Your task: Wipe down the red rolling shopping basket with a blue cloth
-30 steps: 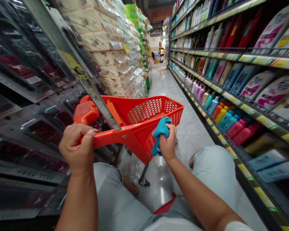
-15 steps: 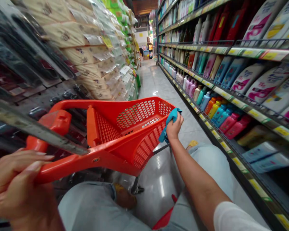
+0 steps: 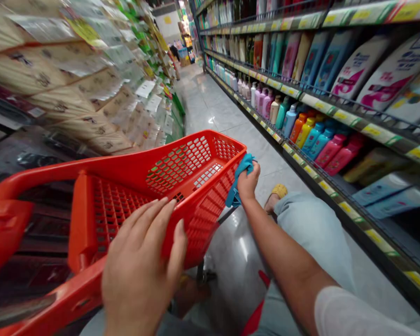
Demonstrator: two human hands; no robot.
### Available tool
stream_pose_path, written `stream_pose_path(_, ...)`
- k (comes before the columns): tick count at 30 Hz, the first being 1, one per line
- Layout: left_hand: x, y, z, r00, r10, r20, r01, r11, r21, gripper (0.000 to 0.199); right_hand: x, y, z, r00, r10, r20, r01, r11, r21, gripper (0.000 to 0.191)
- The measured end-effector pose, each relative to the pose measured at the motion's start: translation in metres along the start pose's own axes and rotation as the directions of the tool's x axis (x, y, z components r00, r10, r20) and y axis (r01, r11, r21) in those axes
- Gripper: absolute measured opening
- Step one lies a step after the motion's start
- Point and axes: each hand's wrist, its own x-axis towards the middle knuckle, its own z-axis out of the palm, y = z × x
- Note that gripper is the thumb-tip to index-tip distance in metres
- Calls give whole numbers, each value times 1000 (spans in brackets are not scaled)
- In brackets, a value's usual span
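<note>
A red plastic shopping cart (image 3: pixel 192 186) with a perforated basket stands in front of me, its handle end at the left. My right hand (image 3: pixel 249 179) is closed on a blue cloth (image 3: pixel 243 170) and presses it against the rim at the basket's far right corner. My left hand (image 3: pixel 143 256) is over the cart's near side rim, palm down, fingers stretched out and thumb apart, with nothing in it. It is slightly blurred, and whether it touches the rim I cannot tell.
Shelves (image 3: pixel 353 121) of bottles run along the right. Stacked packages (image 3: pixel 63 93) line the left side. A tiled floor (image 3: pixel 210 102) leads between them to the back. My bent knees (image 3: pixel 308 224) and a yellow shoe (image 3: pixel 279 190) are beside the cart.
My left hand has let go of the cart's handle and moved right to the near rim, its fingers opening. My right hand still holds the cloth at the corner. The view has shifted.
</note>
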Motion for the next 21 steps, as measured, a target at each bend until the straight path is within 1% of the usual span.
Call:
stream_pose_path(1, 8, 5, 12, 1000, 10, 27, -13, 992, 126, 35, -15, 0, 0, 1000, 0, 15, 0, 1000, -3, 33)
stream_pose_path(3, 21, 10, 31, 998, -1, 58, -17, 948, 317, 32, -67, -2, -3, 998, -12, 67, 12, 1000, 1, 37)
stream_pose_path(5, 26, 10, 42, 999, -1, 32, -12, 913, 407, 26, -123, -4, -8, 989, -38, 146, 36, 999, 20, 38)
stream_pose_path(6, 26, 8, 45, 1000, 15, 9, -17, 903, 428, 23, -144, -3, -9, 981, -52, 188, 47, 998, 35, 39)
stream_pose_path(7, 26, 6, 46, 999, 43, -12, -33, 897, 441, 20, -156, -1, -9, 973, -64, 224, 50, 996, 67, 39)
stream_pose_path(8, 25, 3, 47, 997, 76, -28, -56, 892, 448, 19, -157, 3, -7, 976, -42, 214, 25, 996, 80, 37)
stream_pose_path(9, 24, 1, 47, 993, 111, -35, -84, 890, 449, 19, -149, 9, -4, 982, -10, 187, -7, 996, 88, 35)
stream_pose_path(10, 23, -2, 46, 989, 145, -34, -116, 889, 442, 21, -133, 15, -1, 990, 38, 138, -51, 995, 88, 33)
stream_pose_path(11, 22, -3, 45, 983, 179, -31, -148, 891, 430, 23, -111, 22, 3, 993, 95, 73, -101, 991, 83, 32)
stream_pose_path(13, 21, -6, 43, 975, 216, -49, -178, 895, 409, 25, -58, 34, 9, 980, 198, -29, -195, 977, 86, 26)
stream_pose_path(15, 20, -7, 41, 964, 253, -85, -201, 897, 393, 25, -8, 39, 7, 967, 251, -52, -244, 964, 109, 21)
stream_pose_path(16, 19, -8, 39, 955, 276, -109, -216, 897, 386, 26, 13, 37, 3, 965, 261, -38, -254, 959, 123, 20)
stream_pose_path(18, 15, -13, 36, 934, 334, -130, -267, 889, 372, 28, 48, 27, -10, 968, 250, 29, -252, 956, 150, 21)
stream_pose_path(20, 9, -20, 33, 924, 367, -111, -312, 888, 339, 29, 75, 11, -25, 966, 212, 146, -236, 955, 178, 25)
stream_pose_path(21, 6, -25, 32, 918, 382, -107, -335, 890, 309, 27, 86, 2, -31, 957, 189, 220, -233, 954, 191, 26)
